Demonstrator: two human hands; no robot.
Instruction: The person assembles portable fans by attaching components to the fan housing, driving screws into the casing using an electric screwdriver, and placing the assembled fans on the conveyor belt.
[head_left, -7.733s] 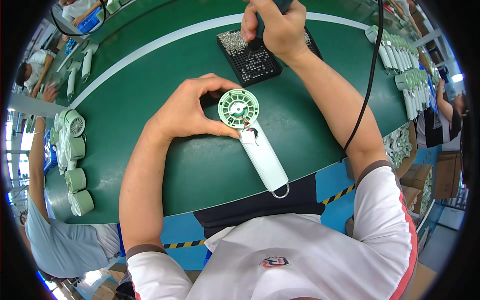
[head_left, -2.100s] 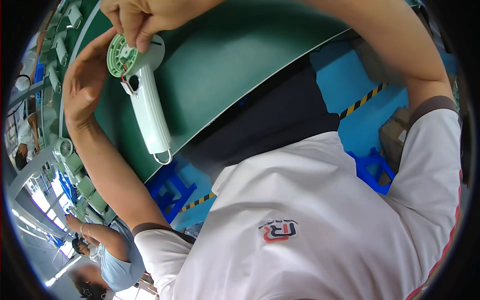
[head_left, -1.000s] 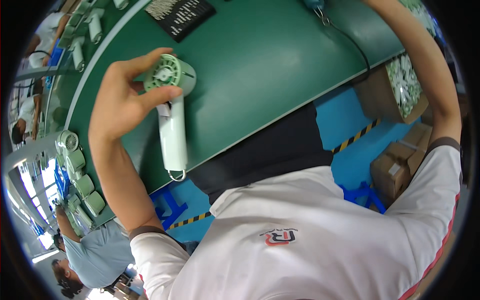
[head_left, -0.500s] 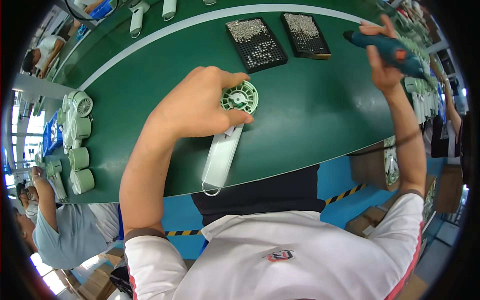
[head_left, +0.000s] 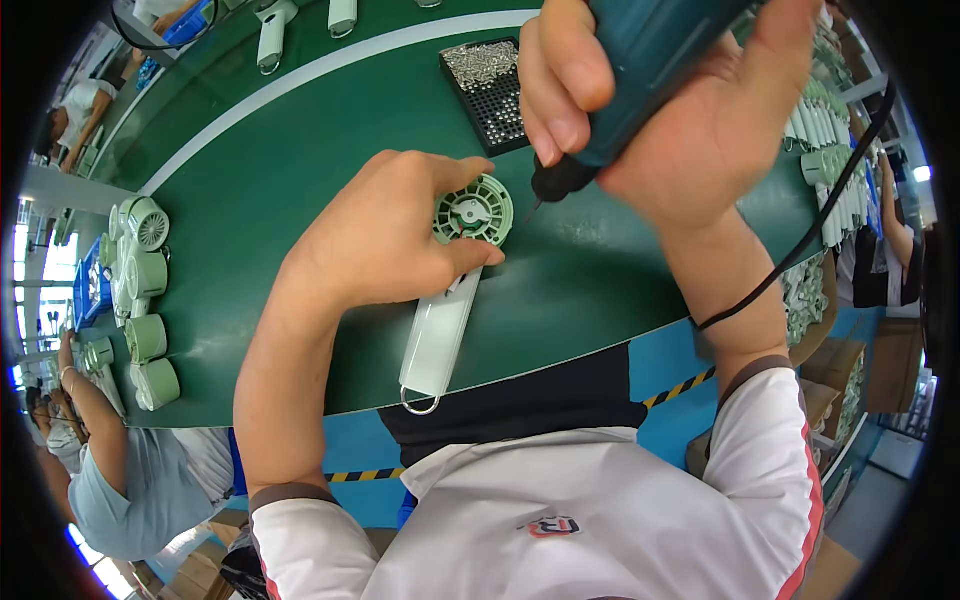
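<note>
On green tabletop, left fingers apparently bracket fan.

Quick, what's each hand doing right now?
Left hand: closed on the small fan, gripping its round head.
Right hand: closed around the power screwdriver.

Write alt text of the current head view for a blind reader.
A person's left hand grips a handheld fan by its round green head at a green table, while the right hand holds a teal power screwdriver just right of the fan. Beyond lies a black tray of small metal pieces; more fans line the table's left side.
</note>
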